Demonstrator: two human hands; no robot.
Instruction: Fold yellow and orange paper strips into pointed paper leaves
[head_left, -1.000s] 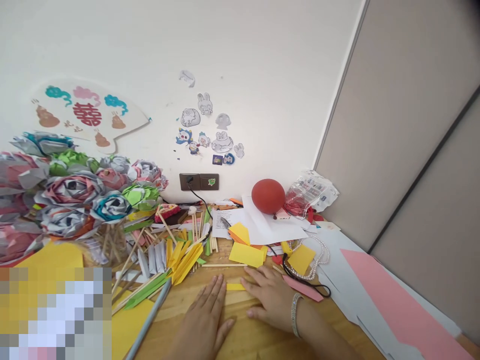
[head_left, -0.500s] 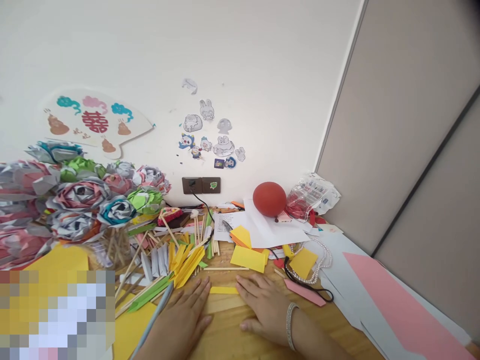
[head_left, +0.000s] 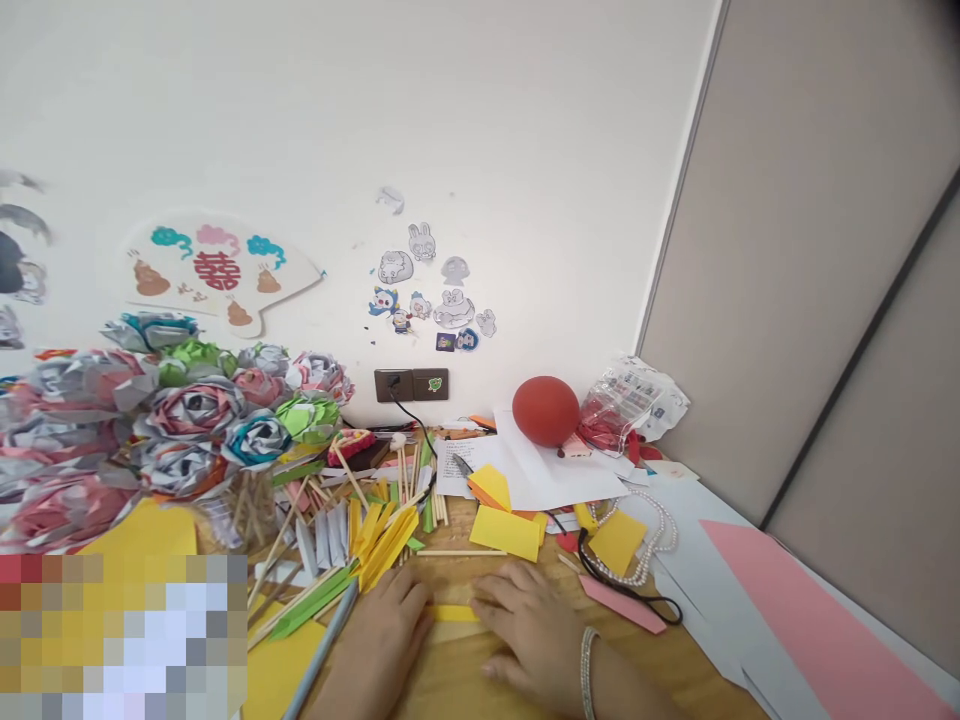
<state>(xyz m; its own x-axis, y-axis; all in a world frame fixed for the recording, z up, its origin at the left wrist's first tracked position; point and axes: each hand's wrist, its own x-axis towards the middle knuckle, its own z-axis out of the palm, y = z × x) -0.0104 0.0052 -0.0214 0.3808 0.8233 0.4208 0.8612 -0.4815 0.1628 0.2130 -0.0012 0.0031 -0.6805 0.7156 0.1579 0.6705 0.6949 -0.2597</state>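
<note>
A narrow folded strip of yellow paper point(head_left: 454, 613) lies crosswise on the wooden table between my hands. My left hand point(head_left: 390, 620) has its fingers bent together over the strip's left end; the thumb is mostly hidden. At the right end, my right hand point(head_left: 525, 625) rests with fingers stretched and thumb apart, its fingertips on the paper. A beaded bracelet point(head_left: 587, 670) circles the right wrist. Just beyond lies a thin wooden stick point(head_left: 461, 552), and beside my left hand are folded yellow paper pieces point(head_left: 384, 545).
Paper flowers point(head_left: 196, 410) crowd the left side. A red balloon point(head_left: 546, 411) sits at the back on white paper. Yellow cards point(head_left: 506, 532), a bead string point(head_left: 664, 525), a black cord point(head_left: 637, 590) and pink paper point(head_left: 622, 603) lie to the right.
My left hand has gone from lying flat to bent fingers over the strip's left end. My right hand stays at the other end, its fingers slightly more arched. The view has shifted a little.
</note>
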